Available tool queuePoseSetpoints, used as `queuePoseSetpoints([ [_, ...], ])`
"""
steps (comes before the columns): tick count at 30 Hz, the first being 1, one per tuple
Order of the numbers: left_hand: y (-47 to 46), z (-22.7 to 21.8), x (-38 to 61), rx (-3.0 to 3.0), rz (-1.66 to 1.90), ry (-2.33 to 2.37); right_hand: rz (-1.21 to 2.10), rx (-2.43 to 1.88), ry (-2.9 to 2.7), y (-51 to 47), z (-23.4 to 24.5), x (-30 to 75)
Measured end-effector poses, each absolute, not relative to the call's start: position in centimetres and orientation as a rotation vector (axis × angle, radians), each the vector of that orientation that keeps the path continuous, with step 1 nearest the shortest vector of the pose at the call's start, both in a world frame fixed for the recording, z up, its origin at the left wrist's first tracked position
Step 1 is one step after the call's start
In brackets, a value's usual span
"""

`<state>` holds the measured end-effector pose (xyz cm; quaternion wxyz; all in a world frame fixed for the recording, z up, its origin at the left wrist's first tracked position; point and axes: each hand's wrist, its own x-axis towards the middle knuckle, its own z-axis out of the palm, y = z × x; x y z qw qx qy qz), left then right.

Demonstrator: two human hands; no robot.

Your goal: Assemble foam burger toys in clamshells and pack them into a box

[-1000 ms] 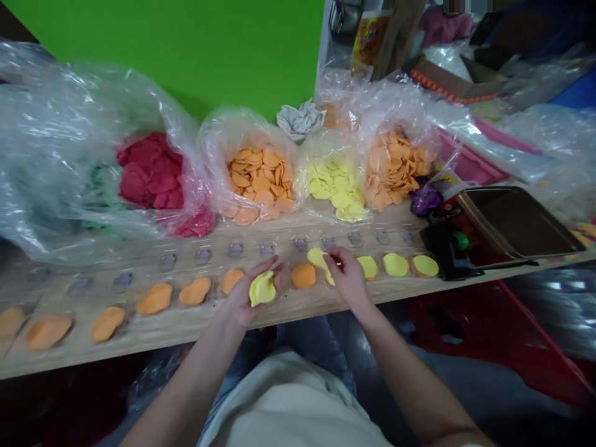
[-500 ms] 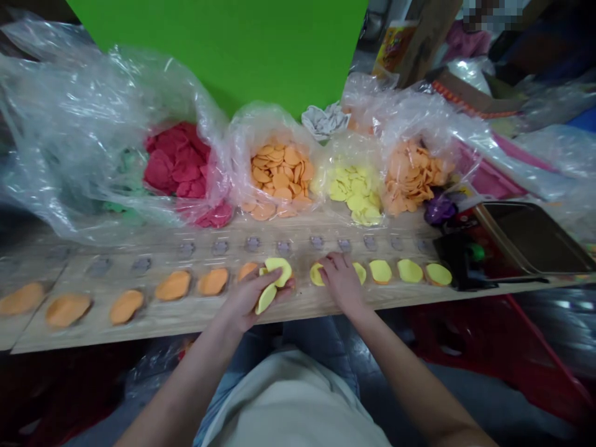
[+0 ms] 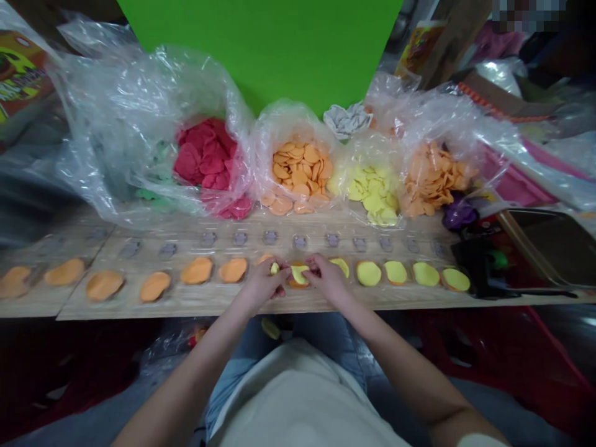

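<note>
My right hand [image 3: 326, 278] is pinched at the right side of a yellow foam petal [image 3: 298, 274], which lies over an orange piece in the row. Close on its left, my left hand [image 3: 264, 287] has its fingers closed round a small yellow piece [image 3: 274, 268], mostly hidden by the fingers. To the right, several orange pieces bear yellow petals [image 3: 369, 273]. Orange petals [image 3: 196, 270] without yellow ones run off to the left in shallow clear plastic holders. Below the table edge, over my lap, a yellow petal [image 3: 270, 328] shows.
Behind the row stand open plastic bags of red petals [image 3: 207, 155], orange petals [image 3: 302, 171], yellow petals [image 3: 375, 189] and peach petals [image 3: 435, 177]. A dark tray [image 3: 549, 245] and a black object [image 3: 479, 264] sit at the right. A green panel [image 3: 270, 49] rises behind.
My right hand has moved onto a yellow petal beside my left hand. Fewer yellow petals show in my left hand, and one now appears below the table edge. The view has shifted left.
</note>
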<state>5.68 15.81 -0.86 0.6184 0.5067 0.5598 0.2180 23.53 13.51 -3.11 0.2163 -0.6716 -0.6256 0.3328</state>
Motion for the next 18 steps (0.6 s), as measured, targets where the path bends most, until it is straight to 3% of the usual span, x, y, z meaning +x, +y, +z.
queuePoseSetpoints([
  [5, 15.9, -1.4, 4.1, 1.831, 0.590, 1.361, 0.295, -1.837, -2.351, 12.5, -3.4, 22.2],
  [11, 14.4, -1.2, 5.1, 2.198, 0.377, 1.109, 0.140, -1.769, -2.404, 12.9, -3.3, 22.9],
  [14, 14.5, -0.7, 5.4, 2.030, 0.506, 1.146, 0.036, -1.810, -2.242, 12.0, -1.6, 25.3],
  [18, 16.4, 1.6, 4.3, 1.120, 0.930, 1.177, 0.003, -1.839, -2.335, 8.4, -0.6, 28.8],
])
